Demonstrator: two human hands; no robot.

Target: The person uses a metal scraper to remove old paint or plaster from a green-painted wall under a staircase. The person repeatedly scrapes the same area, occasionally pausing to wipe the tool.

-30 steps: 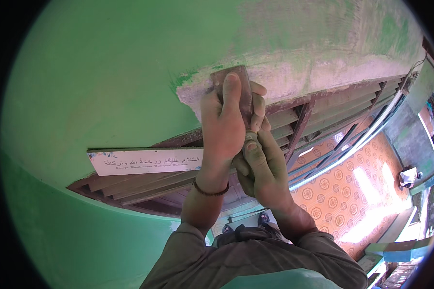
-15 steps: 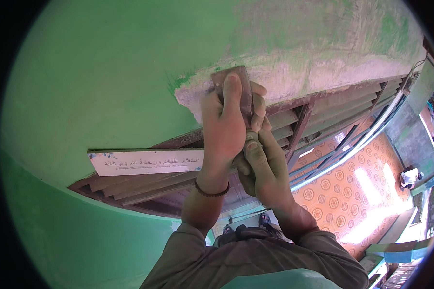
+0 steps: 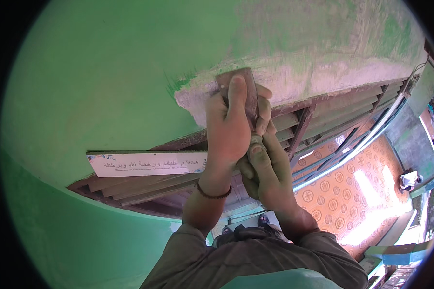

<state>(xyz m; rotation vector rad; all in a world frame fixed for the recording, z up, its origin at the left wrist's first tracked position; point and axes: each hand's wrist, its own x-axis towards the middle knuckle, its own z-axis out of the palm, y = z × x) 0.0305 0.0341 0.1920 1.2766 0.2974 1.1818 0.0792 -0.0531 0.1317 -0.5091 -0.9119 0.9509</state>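
Observation:
A brown, flat-bladed scraper (image 3: 250, 98) is held at the green wall (image 3: 130, 72), its wide end at the edge of a pale, bare patch (image 3: 299, 77). My left hand (image 3: 228, 130) grips the blade, thumb flat along its face and fingers curled behind the far side. Below it, my right hand (image 3: 271, 176) is closed around the scraper's handle, which mostly hides inside the fingers. The two hands touch each other. A beaded bracelet (image 3: 213, 193) circles my left wrist. Whether the blade's edge presses on the wall I cannot tell.
Beneath the patch runs a brown wooden louvred vent (image 3: 294, 130). A white sign board (image 3: 149, 164) is fixed across its left part, close to my left forearm. Far below lies an orange patterned tile floor (image 3: 340, 204), with another person (image 3: 410, 179) at the far right.
Both hands and the scraper have shifted slightly right and a little downward along the wall. The grip of each hand is the same.

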